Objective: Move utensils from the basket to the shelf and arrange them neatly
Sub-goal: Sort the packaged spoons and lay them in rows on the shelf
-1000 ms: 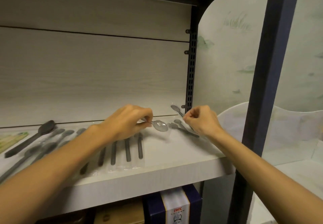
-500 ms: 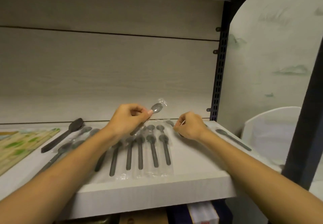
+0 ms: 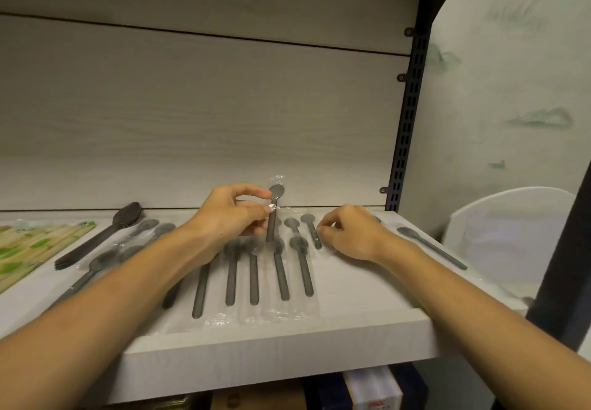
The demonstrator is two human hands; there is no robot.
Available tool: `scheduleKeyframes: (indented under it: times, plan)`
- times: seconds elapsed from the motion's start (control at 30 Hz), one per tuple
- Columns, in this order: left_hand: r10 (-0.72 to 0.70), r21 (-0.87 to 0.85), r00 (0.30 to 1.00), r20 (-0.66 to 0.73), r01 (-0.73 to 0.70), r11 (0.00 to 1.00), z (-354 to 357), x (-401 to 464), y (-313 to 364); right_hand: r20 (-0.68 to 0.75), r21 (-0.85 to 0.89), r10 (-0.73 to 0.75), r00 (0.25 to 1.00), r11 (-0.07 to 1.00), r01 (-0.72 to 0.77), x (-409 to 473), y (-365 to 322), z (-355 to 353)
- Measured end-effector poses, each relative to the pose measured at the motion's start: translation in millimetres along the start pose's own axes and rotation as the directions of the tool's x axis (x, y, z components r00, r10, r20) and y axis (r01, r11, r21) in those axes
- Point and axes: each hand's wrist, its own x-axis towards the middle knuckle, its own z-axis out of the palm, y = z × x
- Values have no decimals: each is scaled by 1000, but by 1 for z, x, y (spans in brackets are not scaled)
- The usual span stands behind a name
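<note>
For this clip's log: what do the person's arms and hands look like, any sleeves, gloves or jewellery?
Both forearms are bare as far as the frame shows, with no sleeves in view. The left hand and right hand wear no gloves; no rings, watch or wristband are visible.

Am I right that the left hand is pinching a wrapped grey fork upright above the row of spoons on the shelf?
Not quite: it is a spoon, not a fork. In the head view the left hand pinches a wrapped grey spoon upright, bowl at the top, above the row of spoons on the shelf.
</note>
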Motion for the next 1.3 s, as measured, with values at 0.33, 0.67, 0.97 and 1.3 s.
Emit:
scheduleKeyframes:
  times: [0.33,0.67,0.97,1.3]
  plan:
    - [24,-15,998,49,-23,1000,1,-2,-5,-69,21,-36,997,999,37,-1,3,3]
    - [47,122,984,175,-69,990,6,-11,-2,-164,108,-32,986,993,50,-5,-1,-2]
    - [51,217,967,250,-107,970,42,-20,7,-228,65,-33,973,997,49,-26,15,-23]
    - [129,603,905,407,-372,706,46,-32,5,-264,-3,-44,963,999,45,-56,39,-45]
